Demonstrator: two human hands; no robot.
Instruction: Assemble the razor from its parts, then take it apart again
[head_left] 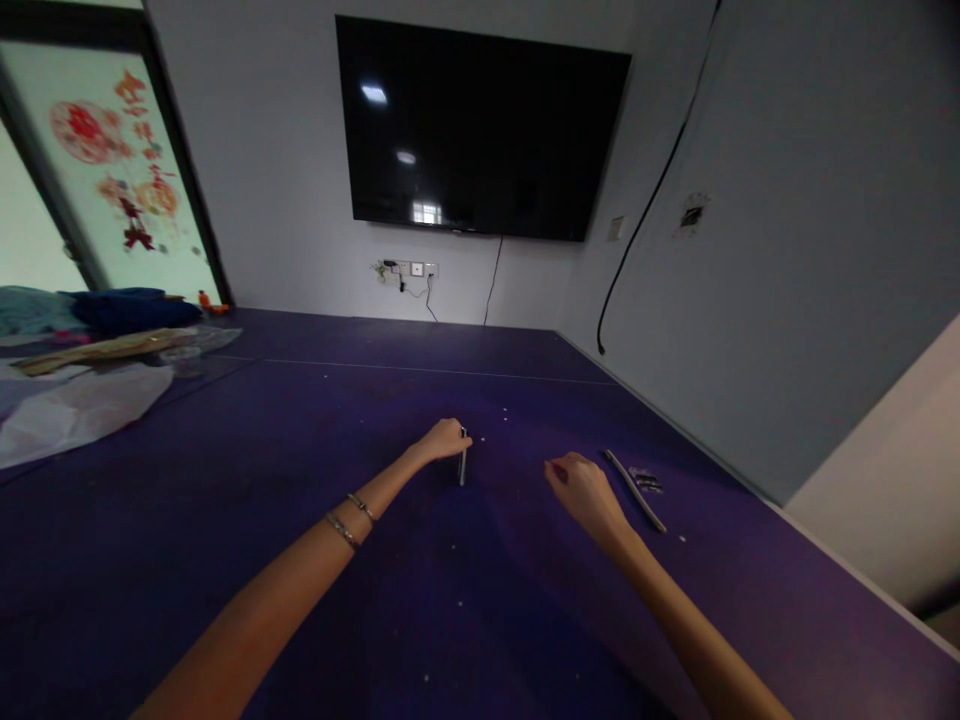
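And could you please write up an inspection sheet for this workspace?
Surface: broad purple surface, dotted with small white specks.
Things at hand: slim piece, upright; curved strip lying beside a small packet, contents unclear.
Clutter: white plastic bag and dark blue cloth at the far left.
Hands: left hand grips the slim piece; right hand is curled, and whether it holds anything is unclear.
Cables: black cable hangs down the right wall; thin wires below the television.
Surroundings: dark-screened television on the far wall, decorated glass door at left.
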